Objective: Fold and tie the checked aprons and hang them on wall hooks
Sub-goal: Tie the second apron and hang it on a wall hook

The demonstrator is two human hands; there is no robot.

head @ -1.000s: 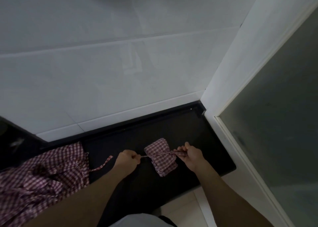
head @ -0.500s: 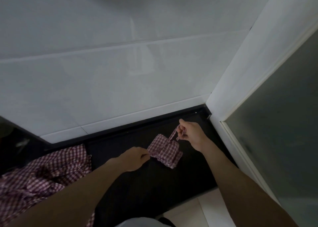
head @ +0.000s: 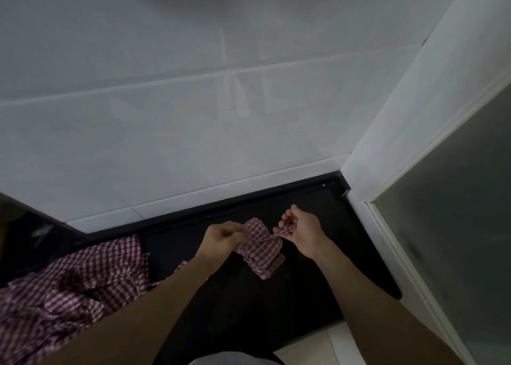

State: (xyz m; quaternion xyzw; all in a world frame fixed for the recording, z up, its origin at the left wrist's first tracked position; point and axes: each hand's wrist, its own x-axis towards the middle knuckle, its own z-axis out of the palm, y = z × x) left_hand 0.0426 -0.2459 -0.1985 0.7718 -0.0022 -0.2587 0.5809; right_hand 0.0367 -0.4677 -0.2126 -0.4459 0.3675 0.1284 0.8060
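A small folded bundle of red-and-white checked apron [head: 262, 251] lies on the black countertop [head: 309, 290], wrapped by its own strap. My left hand [head: 221, 239] sits at the bundle's left edge with fingers curled on the strap end. My right hand [head: 302, 230] is just right of the bundle and pinches a loop of the strap [head: 284, 229] above the counter. No wall hooks are in view.
A loose heap of checked aprons [head: 69, 287] covers the counter's left part. A white tiled wall [head: 193, 116] rises behind the counter. A white door frame [head: 387, 171] and frosted glass panel [head: 456, 226] close off the right side.
The straps were first pulled taut to both sides. My right hand then lifted its strap end up and now holds it lower, close to the bundle; my left hand moved against the bundle.
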